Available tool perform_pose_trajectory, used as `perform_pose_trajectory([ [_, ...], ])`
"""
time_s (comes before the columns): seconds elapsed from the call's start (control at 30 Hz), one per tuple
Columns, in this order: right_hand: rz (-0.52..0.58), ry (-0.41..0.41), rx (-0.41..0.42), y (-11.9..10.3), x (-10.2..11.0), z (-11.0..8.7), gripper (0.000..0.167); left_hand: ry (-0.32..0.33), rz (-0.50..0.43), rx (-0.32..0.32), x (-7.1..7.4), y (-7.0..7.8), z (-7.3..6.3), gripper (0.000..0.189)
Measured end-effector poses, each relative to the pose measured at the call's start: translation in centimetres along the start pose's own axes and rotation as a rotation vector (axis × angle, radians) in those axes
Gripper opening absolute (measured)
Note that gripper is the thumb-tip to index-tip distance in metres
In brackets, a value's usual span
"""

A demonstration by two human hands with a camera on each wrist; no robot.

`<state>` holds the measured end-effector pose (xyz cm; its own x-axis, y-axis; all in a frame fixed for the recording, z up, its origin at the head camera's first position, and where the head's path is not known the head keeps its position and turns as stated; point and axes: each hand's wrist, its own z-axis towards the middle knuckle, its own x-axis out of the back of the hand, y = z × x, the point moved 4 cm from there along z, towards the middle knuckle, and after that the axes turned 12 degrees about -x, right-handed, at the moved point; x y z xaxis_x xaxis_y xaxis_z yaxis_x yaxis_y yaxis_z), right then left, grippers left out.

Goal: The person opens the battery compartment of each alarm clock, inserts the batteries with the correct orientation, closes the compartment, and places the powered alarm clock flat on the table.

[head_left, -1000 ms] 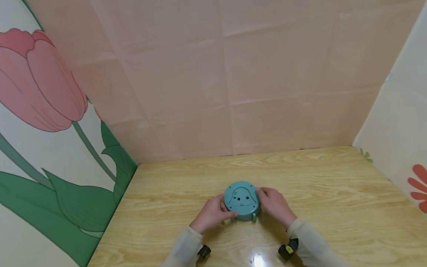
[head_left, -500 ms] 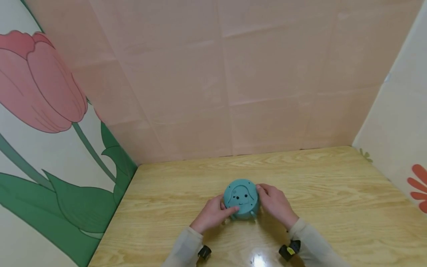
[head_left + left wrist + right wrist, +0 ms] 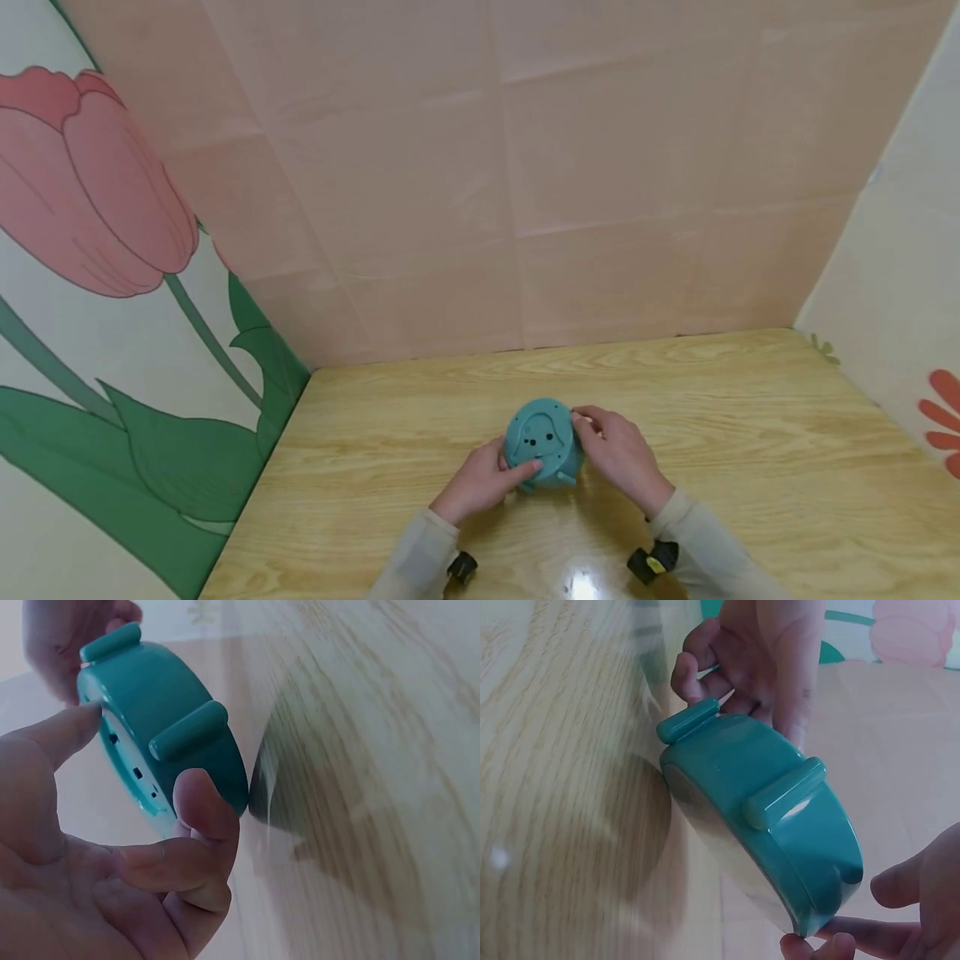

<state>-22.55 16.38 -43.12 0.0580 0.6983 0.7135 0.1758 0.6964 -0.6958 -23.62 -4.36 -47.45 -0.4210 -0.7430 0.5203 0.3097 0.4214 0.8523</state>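
A round teal clock (image 3: 540,442) is tilted on the wooden table, its back with small dark holes turned up toward the head camera. Two peg feet stick out of its near side, one foot (image 3: 189,731) showing large in the left wrist view. My left hand (image 3: 483,483) holds the left side, thumb laid on the back and fingers bent at the lower rim. At the upper right rim, my right hand (image 3: 618,454) grips the edge between thumb and fingertips. In the right wrist view its fingers (image 3: 870,935) reach under the front edge, where a pale face shows.
The wood-grain table (image 3: 390,417) stretches around both hands. A pink sheet (image 3: 510,183) rises along its back edge. Side walls stand left and right, the left one with a painted tulip (image 3: 112,183). Dark wrist cameras (image 3: 651,562) sit below the hands.
The clock has tipped and shifted slightly away, showing more of its near side and feet. My left thumb lies farther onto its back. My right hand has risen a little along the rim.
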Motion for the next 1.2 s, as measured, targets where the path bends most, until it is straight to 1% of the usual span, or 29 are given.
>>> perform_pose_trajectory([
  [0.17, 0.008, 0.01, 0.015, -0.4, 0.1, -0.1, 0.044, 0.0, -0.032, -0.006, -0.1, 0.0, 0.0, 0.075],
  [0.43, 0.016, 0.013, 0.052, -1.2, 0.4, -0.4, 0.049, -0.007, -0.034, -0.021, -0.4, 0.2, 0.2, 0.075],
  [0.5, 0.011, 0.013, 0.053, -1.3, 0.5, -0.5, 0.051, -0.011, -0.039, -0.015, -0.5, 0.3, 0.2, 0.076],
  [0.57, 0.01, 0.007, 0.049, -1.5, 0.5, -0.6, 0.052, -0.007, -0.031, -0.012, -0.5, 0.3, 0.2, 0.078],
  [0.67, 0.01, -0.009, 0.037, -1.5, 0.6, -0.8, 0.057, 0.001, -0.014, -0.01, -0.5, 0.4, 0.1, 0.086],
  [0.8, -0.002, -0.009, 0.028, -1.3, 0.6, -0.8, 0.06, 0.005, 0.002, -0.014, -0.5, 0.4, 0.1, 0.093],
  [1.0, 0.004, 0.0, 0.026, -1.4, 0.5, -0.6, 0.056, -0.015, 0.01, -0.001, -0.6, 0.4, 0.1, 0.092],
  [1.2, 0.056, -0.019, 0.032, -1.8, 0.3, -0.8, 0.06, -0.039, -0.014, -0.017, -0.8, -0.1, 0.2, 0.087],
])
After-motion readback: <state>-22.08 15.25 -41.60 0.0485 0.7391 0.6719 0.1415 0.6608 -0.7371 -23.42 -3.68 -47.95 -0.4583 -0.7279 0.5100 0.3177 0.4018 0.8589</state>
